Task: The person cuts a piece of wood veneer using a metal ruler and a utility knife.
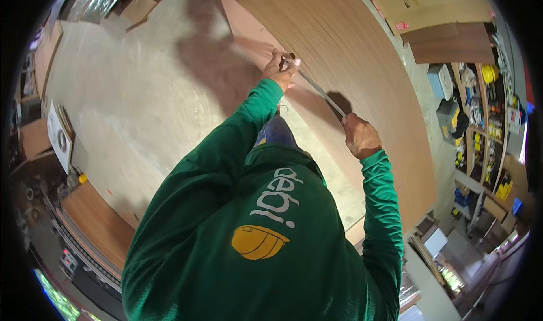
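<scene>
A long, thin grey bar (319, 90), metal in look, stretches between my two hands along the edge of a large wood-grain panel (362, 55). I cannot tell whether it is a file or a plain strip. My left hand (280, 70) pinches its far end between thumb and fingers at the panel's left edge. Around the near end my right hand (361, 135) is closed, low over the panel's face. A dark shadow falls beside my right hand. Whether the bar touches the edge cannot be made out.
Pale concrete floor (136, 89) lies to my left. Shelves with tools and boxes (481, 123) line the right side, with cardboard (435, 4) at the far right. More wooden boards (96, 225) stand at the lower left. A white panel (58, 137) leans at the left.
</scene>
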`<state>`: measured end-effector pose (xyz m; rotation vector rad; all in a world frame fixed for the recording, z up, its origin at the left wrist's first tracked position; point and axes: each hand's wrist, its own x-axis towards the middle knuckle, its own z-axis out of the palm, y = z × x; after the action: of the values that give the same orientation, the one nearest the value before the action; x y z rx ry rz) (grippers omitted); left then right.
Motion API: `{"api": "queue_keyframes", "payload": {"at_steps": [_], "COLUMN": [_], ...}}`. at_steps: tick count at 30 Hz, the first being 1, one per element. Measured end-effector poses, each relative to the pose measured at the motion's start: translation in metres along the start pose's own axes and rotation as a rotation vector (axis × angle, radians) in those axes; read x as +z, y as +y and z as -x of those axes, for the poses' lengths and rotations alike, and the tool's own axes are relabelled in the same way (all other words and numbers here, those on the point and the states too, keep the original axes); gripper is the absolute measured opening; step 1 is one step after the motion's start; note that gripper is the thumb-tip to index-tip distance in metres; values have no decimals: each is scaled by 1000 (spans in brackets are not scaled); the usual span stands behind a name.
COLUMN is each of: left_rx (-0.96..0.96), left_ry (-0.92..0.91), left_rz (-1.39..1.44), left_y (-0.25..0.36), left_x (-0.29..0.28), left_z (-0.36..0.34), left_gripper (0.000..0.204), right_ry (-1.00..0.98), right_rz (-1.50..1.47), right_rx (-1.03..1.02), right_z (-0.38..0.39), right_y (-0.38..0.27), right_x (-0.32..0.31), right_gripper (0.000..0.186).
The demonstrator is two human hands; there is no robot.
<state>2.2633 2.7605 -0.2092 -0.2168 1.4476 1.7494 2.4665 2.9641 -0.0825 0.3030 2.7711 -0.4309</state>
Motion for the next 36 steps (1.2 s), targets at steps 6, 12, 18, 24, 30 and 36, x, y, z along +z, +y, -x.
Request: {"api": "queue_keyframes", "payload": {"at_steps": [6,12,18,24,30,36], "left_rx": [176,219,561,521,650,354], "left_ry": [327,306,346,277,434,366], "left_rz": [-106,-75,116,186,128,125], "left_y": [-41,-50,-81,-81,-88,-52], "left_x": [15,31,45,58,72,82], "left_z": [-15,-17,-38,-41,-47,-34], "left_gripper": [105,101,99,88,92,138], "right_ry": [-142,-227,-307,-291,-320,-326], "right_rz": [-7,27,176,266,237,192], "right_rx": [-97,-330,-365,-283,-332,-237], "right_z": [-29,-40,-43,-46,-46,-52], "right_y": [14,25,18,5,8,15], "right_x": [-16,-35,-37,-46,-38,-34], "right_gripper": [22,21,22,26,27,25]}}
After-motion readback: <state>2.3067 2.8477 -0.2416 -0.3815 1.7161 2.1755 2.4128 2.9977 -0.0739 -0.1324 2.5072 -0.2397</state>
